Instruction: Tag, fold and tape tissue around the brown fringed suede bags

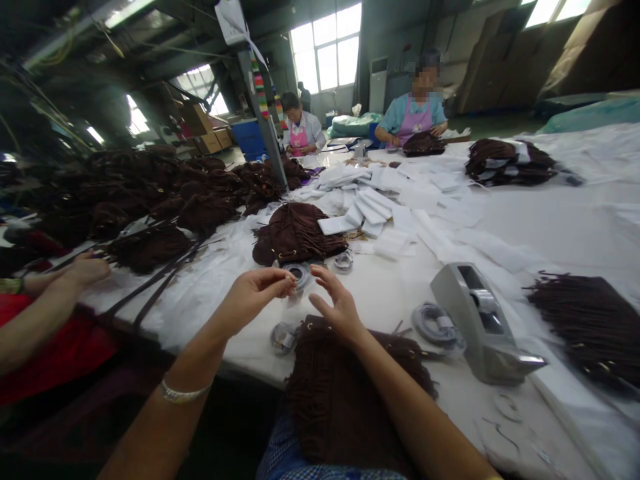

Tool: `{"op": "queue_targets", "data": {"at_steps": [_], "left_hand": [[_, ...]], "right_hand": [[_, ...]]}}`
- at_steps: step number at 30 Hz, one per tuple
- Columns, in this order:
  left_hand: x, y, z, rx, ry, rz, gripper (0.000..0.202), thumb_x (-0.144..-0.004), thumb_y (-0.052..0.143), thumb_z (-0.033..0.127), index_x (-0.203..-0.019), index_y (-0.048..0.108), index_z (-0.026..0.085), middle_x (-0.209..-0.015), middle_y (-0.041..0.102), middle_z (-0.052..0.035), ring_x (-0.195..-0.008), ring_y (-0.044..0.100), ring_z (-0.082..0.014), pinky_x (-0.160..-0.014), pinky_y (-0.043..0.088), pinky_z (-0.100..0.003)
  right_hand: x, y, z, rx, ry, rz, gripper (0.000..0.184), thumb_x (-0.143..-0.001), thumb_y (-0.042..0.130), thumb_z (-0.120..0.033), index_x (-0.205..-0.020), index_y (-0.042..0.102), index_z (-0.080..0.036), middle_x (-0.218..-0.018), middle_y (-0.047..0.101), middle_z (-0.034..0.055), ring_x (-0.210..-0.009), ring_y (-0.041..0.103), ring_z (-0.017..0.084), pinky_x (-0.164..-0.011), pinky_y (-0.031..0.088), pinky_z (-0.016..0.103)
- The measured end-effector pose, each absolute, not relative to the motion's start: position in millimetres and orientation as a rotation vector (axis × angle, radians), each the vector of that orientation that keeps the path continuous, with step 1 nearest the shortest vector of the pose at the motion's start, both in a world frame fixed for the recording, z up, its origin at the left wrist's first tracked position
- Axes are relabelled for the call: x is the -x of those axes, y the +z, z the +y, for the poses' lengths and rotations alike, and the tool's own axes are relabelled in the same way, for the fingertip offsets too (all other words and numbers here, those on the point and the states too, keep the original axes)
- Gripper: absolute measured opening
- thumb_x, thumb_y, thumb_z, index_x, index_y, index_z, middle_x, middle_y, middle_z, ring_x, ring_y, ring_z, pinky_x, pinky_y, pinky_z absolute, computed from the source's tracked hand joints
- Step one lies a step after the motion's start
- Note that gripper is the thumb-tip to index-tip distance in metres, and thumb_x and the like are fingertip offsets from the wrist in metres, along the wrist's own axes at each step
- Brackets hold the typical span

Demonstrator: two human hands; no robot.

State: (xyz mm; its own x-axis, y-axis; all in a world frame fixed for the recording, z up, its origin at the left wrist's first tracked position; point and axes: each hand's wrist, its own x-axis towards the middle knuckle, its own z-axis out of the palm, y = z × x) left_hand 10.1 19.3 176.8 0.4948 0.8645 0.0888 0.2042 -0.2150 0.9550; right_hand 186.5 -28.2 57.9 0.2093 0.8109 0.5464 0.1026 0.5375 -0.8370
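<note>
A dark brown fringed bag (340, 393) lies over the near table edge, under my right forearm. My left hand (253, 293) hovers above the table with its fingertips pinched together on something too small to make out. It is right beside a clear tape roll (300, 272). My right hand (336, 303) faces it a few centimetres away, fingers apart and curved, holding nothing that I can see. Its wrist rests on the bag's top edge. Another brown fringed bag (295, 233) lies just beyond the roll.
A grey tape dispenser (480, 323) stands at the right, with tape rolls (435, 323) near it. White folded pieces (370, 207) cover the table's middle. Brown bags pile at the left (165, 193) and right (595, 327). A co-worker's arm (60, 293) reaches in from the left. Two people sit at the far end.
</note>
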Motion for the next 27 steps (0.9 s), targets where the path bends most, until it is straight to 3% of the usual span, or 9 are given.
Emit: {"op": "queue_targets", "data": {"at_steps": [3, 5, 7, 9, 11, 17, 22, 25, 27], "left_hand": [[-23.8, 168.6, 14.1, -1.959, 0.839, 0.888, 0.008, -0.076, 0.079, 0.025, -0.083, 0.080, 0.021, -0.097, 0.070, -0.0080, -0.092, 0.064, -0.0202, -0.080, 0.053, -0.024], [-31.1, 164.8, 12.7, -2.002, 0.936, 0.853, 0.008, -0.073, 0.080, 0.021, -0.080, 0.080, 0.025, -0.097, 0.068, -0.0064, -0.097, 0.061, -0.0214, -0.087, 0.052, -0.027], [-35.2, 161.8, 12.2, -1.966, 0.981, 0.833, 0.009, -0.073, 0.080, 0.020, -0.081, 0.080, 0.025, -0.094, 0.066, -0.0059, -0.097, 0.060, -0.0208, -0.090, 0.051, -0.027], [-35.7, 158.7, 11.5, -1.864, 0.986, 0.838, 0.010, -0.071, 0.081, 0.018, -0.080, 0.080, 0.023, -0.095, 0.065, -0.0062, -0.095, 0.061, -0.0193, -0.086, 0.051, -0.025], [-33.4, 154.4, 10.1, -1.706, 0.984, 0.844, 0.012, -0.069, 0.083, 0.016, -0.079, 0.079, 0.020, -0.098, 0.065, -0.0070, -0.092, 0.061, -0.0179, -0.079, 0.052, -0.023], [-16.4, 132.2, 7.0, -1.537, 1.044, 0.845, 0.006, -0.075, 0.079, 0.020, -0.081, 0.078, 0.017, -0.100, 0.067, -0.0074, -0.096, 0.061, -0.0168, -0.079, 0.050, -0.020], [10.6, 100.4, -0.5, -1.532, 1.116, 1.067, 0.015, -0.080, 0.075, 0.029, -0.092, 0.077, 0.020, -0.100, 0.069, -0.0058, -0.077, 0.060, -0.0128, -0.071, 0.049, -0.019], [27.4, 72.9, -21.1, -1.723, 1.013, 1.246, 0.025, -0.076, 0.077, 0.033, -0.101, 0.076, 0.026, -0.112, 0.070, -0.0054, -0.085, 0.064, -0.0177, -0.070, 0.051, -0.021], [38.0, 49.9, -34.7, -1.964, 0.860, 1.344, 0.040, -0.078, 0.074, 0.038, -0.117, 0.070, 0.033, -0.126, 0.066, -0.0027, -0.106, 0.064, -0.0245, -0.080, 0.054, -0.027]], "right_hand": [[-176.7, 64.0, -32.9, 0.764, 0.792, -1.333, 0.066, -0.086, 0.068, -0.042, -0.145, 0.042, -0.024, -0.146, 0.050, 0.0119, -0.135, 0.049, 0.023, -0.110, 0.043, 0.039], [-172.6, 68.0, -33.6, 0.726, 0.926, -1.249, 0.071, -0.085, 0.069, -0.045, -0.146, 0.039, -0.024, -0.137, 0.059, 0.0115, -0.123, 0.059, 0.021, -0.102, 0.051, 0.036], [-173.2, 73.0, -33.4, 0.754, 1.029, -1.126, 0.064, -0.082, 0.070, -0.045, -0.139, 0.047, -0.023, -0.112, 0.071, 0.0077, -0.092, 0.071, 0.017, -0.081, 0.058, 0.030], [-178.0, 79.2, -33.4, 0.832, 1.083, -1.039, 0.046, -0.081, 0.072, -0.042, -0.121, 0.061, -0.021, -0.085, 0.072, 0.0019, -0.060, 0.064, 0.010, -0.059, 0.054, 0.023], [-184.2, 85.8, -33.6, 0.903, 1.093, -1.033, 0.031, -0.081, 0.072, -0.040, -0.102, 0.069, -0.019, -0.074, 0.070, 0.0004, -0.049, 0.053, 0.007, -0.049, 0.046, 0.020], [-194.0, 94.7, -27.9, 1.063, 1.018, -1.305, 0.026, -0.084, 0.068, -0.043, -0.084, 0.074, -0.018, -0.070, 0.068, 0.0007, -0.048, 0.045, 0.007, -0.045, 0.037, 0.020], [-195.7, 83.3, -6.1, 1.141, 0.911, -1.434, 0.024, -0.086, 0.065, -0.040, -0.087, 0.070, -0.016, -0.074, 0.067, 0.0009, -0.059, 0.052, 0.009, -0.054, 0.040, 0.020], [-191.6, 75.0, 3.1, 1.194, 0.857, -1.476, 0.020, -0.086, 0.064, -0.036, -0.088, 0.069, -0.017, -0.074, 0.066, 0.0000, -0.062, 0.054, 0.010, -0.058, 0.042, 0.020], [-187.2, 69.7, 4.5, 1.212, 0.835, -1.527, 0.016, -0.087, 0.062, -0.032, -0.089, 0.069, -0.017, -0.075, 0.066, -0.0004, -0.066, 0.058, 0.010, -0.062, 0.045, 0.020]]}}
